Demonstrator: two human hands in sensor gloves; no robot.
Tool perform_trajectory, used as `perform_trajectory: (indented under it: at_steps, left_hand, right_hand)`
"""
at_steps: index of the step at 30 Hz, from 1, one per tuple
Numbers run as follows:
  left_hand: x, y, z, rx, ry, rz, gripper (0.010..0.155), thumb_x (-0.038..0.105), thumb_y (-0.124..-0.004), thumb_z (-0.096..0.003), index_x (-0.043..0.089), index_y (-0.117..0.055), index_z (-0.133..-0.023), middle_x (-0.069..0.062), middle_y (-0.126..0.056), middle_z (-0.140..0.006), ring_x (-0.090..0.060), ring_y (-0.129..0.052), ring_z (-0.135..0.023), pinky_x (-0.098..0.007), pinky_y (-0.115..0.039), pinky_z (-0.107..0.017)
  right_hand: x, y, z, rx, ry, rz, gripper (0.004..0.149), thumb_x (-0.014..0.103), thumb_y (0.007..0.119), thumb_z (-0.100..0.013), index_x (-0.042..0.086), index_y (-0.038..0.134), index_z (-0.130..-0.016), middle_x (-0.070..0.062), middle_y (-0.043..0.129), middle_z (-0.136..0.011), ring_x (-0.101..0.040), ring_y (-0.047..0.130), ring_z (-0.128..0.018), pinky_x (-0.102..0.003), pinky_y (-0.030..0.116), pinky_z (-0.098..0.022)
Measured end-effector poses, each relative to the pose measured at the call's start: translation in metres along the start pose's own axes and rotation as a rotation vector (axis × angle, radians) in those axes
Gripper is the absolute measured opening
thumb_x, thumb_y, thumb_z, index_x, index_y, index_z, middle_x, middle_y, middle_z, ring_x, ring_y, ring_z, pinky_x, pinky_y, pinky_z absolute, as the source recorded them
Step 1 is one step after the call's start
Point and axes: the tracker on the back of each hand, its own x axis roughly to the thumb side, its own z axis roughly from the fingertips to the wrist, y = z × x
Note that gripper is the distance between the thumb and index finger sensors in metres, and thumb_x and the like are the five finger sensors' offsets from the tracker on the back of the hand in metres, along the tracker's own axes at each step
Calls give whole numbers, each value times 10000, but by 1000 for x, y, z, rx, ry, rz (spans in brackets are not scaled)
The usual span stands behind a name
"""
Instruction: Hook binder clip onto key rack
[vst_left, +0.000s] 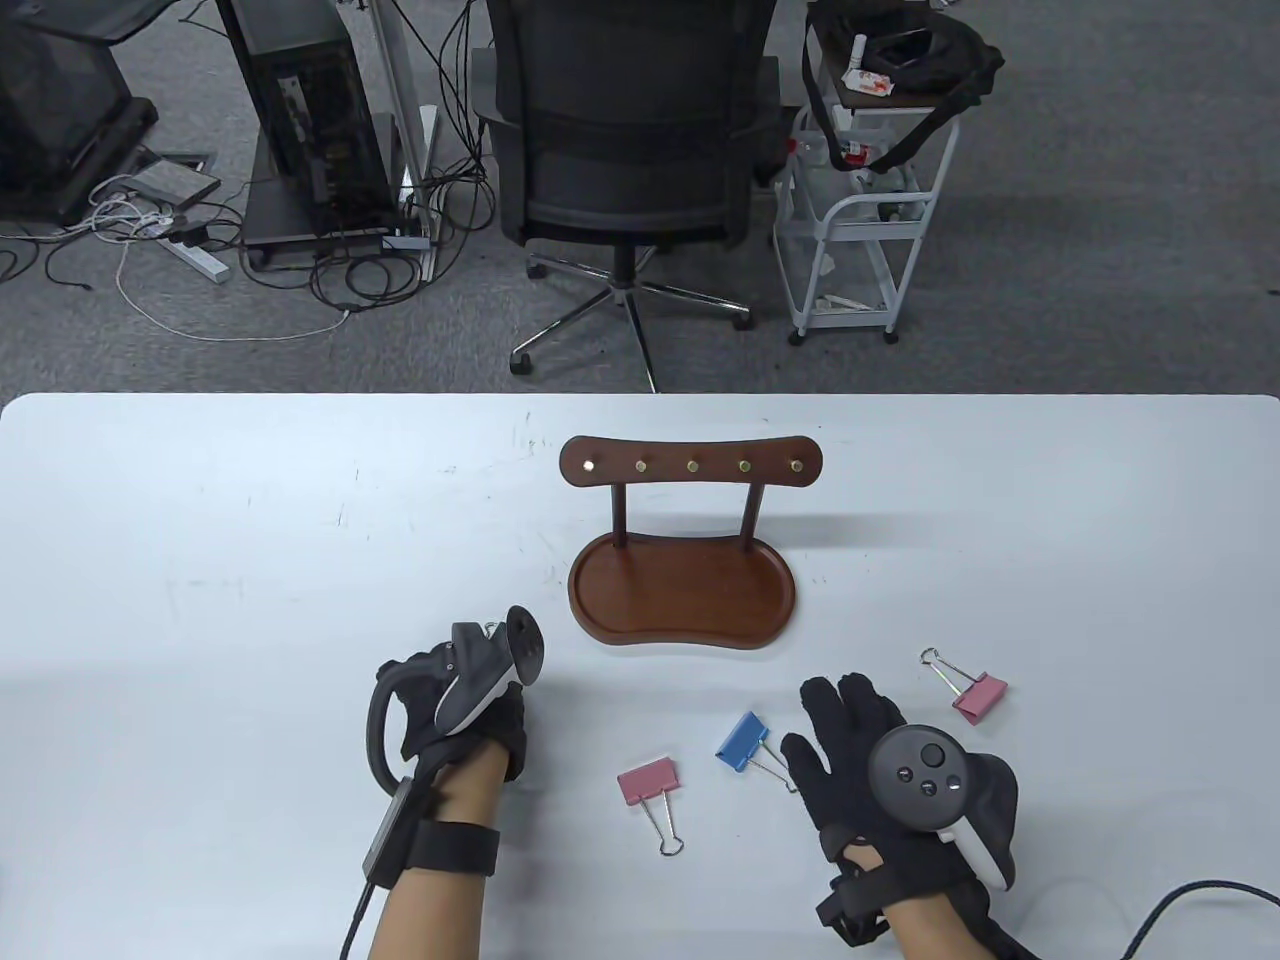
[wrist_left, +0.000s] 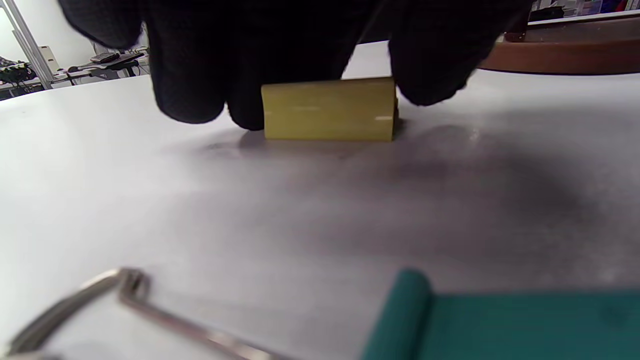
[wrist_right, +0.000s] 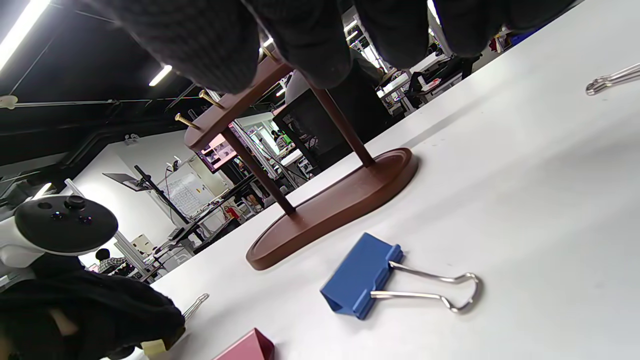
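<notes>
The white bench (vst_left: 250, 560) fills the lower half of the table view. At centre stands the brown key rack (vst_left: 684, 592) on its oval base. Below it lie a pink binder clip (vst_left: 650, 785) and a blue binder clip (vst_left: 743, 741) — a second pink clip (vst_left: 979, 697) sits lower right. A yellow clip (wrist_left: 329, 108) and a green clip (wrist_left: 500, 325) rest at lower left — seen only from the left wrist.

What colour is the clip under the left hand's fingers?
Yellow. The clip shows best in the left wrist view, under the left hand.
</notes>
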Motion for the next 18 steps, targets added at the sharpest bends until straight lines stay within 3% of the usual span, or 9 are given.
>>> perform_trajectory:
  at_steps: [18]
  left_hand:
    - [1, 5, 8, 85, -42, -22, 730, 491, -838, -542, -35, -777, -1045, -280, -918, -929, -552, -940, -763, -762, -583, -673]
  right_hand:
    - [0, 1, 0, 3, 2, -3, 688, 424, 718, -587, 19, 606, -1132, -400, 487, -1146, -682, 475, -951, -740, 456, -639]
